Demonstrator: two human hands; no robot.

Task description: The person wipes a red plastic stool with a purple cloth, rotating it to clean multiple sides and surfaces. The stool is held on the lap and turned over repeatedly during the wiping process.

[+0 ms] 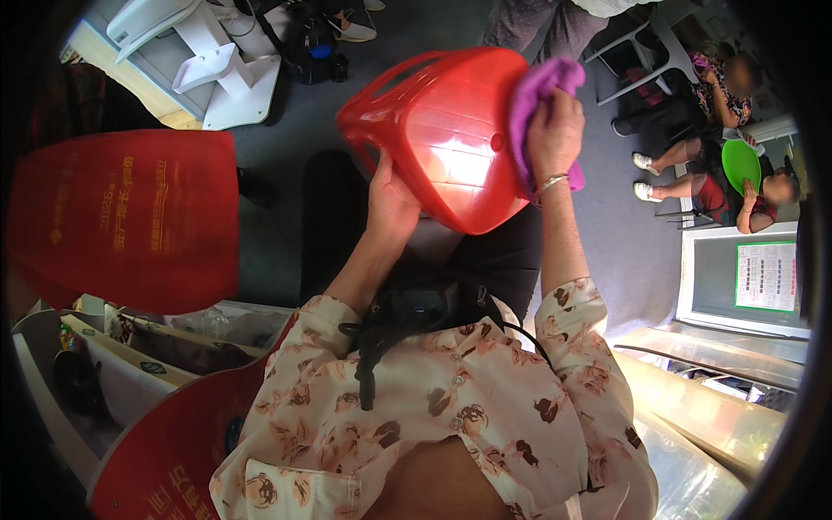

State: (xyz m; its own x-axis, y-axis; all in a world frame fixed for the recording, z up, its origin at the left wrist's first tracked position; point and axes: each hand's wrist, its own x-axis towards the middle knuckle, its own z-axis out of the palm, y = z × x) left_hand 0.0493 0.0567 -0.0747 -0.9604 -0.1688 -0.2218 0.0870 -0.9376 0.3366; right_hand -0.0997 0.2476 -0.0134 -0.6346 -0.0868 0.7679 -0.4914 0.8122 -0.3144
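A glossy red plastic basket with openings near its rim is held tilted over my lap, its smooth outer face towards me. My left hand grips the rim at its lower left, the thumb by an opening. A folded purple cloth is bunched in my right hand and lies against the basket's right edge. There is a bracelet on my right wrist. The far side of the basket and the fingertips of my left hand are hidden.
A red bag with yellow writing hangs at left. Storage bins stand below it. A white wheeled stand and a black backpack are ahead. Seated people are at right, one holding a green plastic object; another person's legs stand ahead.
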